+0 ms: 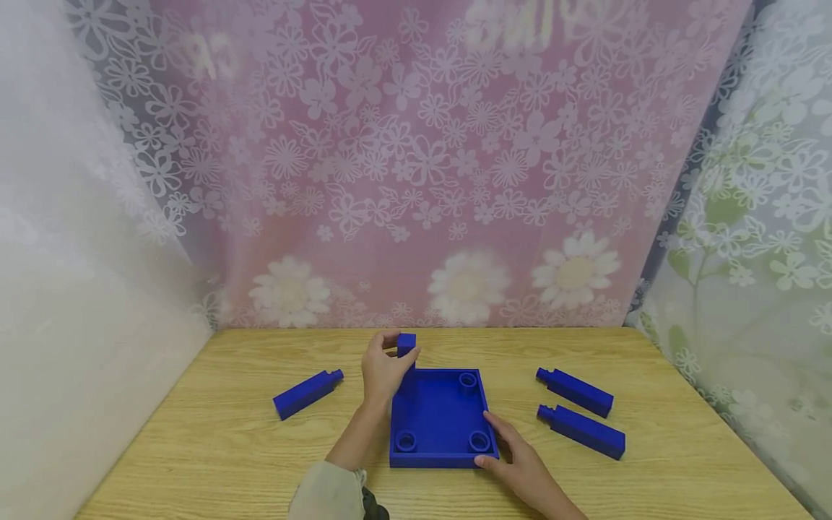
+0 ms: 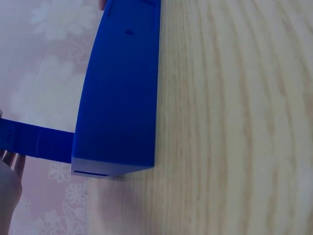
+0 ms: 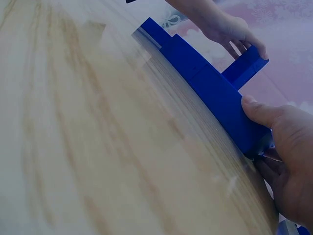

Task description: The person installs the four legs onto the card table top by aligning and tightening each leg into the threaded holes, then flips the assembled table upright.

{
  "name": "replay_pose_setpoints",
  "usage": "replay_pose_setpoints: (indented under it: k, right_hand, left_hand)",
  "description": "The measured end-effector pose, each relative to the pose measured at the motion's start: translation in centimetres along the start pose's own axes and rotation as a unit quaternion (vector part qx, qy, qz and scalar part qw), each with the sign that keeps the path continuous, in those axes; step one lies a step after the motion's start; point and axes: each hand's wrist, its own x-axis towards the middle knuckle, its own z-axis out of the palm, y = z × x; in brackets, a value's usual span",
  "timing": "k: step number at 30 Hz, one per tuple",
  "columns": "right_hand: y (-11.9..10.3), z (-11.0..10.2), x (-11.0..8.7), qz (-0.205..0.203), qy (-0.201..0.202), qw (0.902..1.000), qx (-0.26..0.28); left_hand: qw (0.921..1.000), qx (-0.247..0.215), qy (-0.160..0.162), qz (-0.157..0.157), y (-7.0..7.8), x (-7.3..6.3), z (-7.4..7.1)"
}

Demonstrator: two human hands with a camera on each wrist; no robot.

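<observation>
A square blue tray-like base [image 1: 442, 408] lies on the table, with round sockets showing in three corners. At its far left corner stands a blue square leg [image 1: 406, 341], upright, and the socket there is hidden. My left hand [image 1: 383, 368] pinches that leg near its top between thumb and fingers. On the near right corner, my right hand [image 1: 520, 462] grips the base, thumb on the front wall and fingers along the right side. The right wrist view shows the thumb [image 3: 261, 111] pressed against the base's wall, with the leg [image 3: 244, 67] rising behind it.
One loose blue leg [image 1: 308, 394] with a notched peg end lies left of the base. Two similar ones, a farther leg [image 1: 575, 392] and a nearer leg [image 1: 581, 432], lie to the right. A flowered curtain [image 1: 422, 180] hangs behind the wooden table [image 1: 214, 448].
</observation>
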Motion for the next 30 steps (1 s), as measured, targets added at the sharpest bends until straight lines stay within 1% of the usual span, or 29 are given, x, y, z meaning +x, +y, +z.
replay_pose_setpoints:
  k: [4,10,13,17,19,21,23,26,30]
  right_hand:
    - [-0.1,-0.1,0.0,0.009,0.000,1.0000,-0.001]
    - [0.0,0.0,0.1,0.013,0.006,0.9999,-0.002]
    - [0.1,0.1,0.1,0.017,0.007,0.9998,-0.002]
    - [0.0,0.2,0.2,0.022,0.007,0.9997,0.001]
    - [0.0,0.3,0.2,0.023,0.007,0.9997,0.003]
    - [0.0,0.3,0.1,0.022,0.006,0.9997,0.004]
    - [0.1,0.3,0.1,0.022,0.005,0.9997,0.005]
    - [0.0,0.2,0.0,0.021,0.005,0.9998,0.001]
    - [0.0,0.2,0.0,0.023,0.008,0.9997,-0.007]
  left_hand:
    - [0.9998,0.004,-0.003,0.019,-0.1,0.3,-0.1]
    - [0.9997,0.007,-0.015,0.021,0.0,0.4,-0.3]
    - [0.9993,-0.007,-0.033,0.015,0.2,0.4,-0.5]
    - [0.9973,-0.008,-0.073,-0.006,0.6,0.4,-1.2]
    - [0.9958,-0.004,-0.091,-0.012,0.6,0.5,-1.8]
    - [0.9954,-0.008,-0.094,-0.015,0.5,0.6,-2.4]
    - [0.9955,-0.019,-0.091,-0.020,0.5,0.7,-3.3]
    - [0.9963,-0.031,-0.076,-0.027,0.5,0.9,-5.0]
    - [0.9971,-0.033,-0.058,-0.038,0.0,1.1,-7.6]
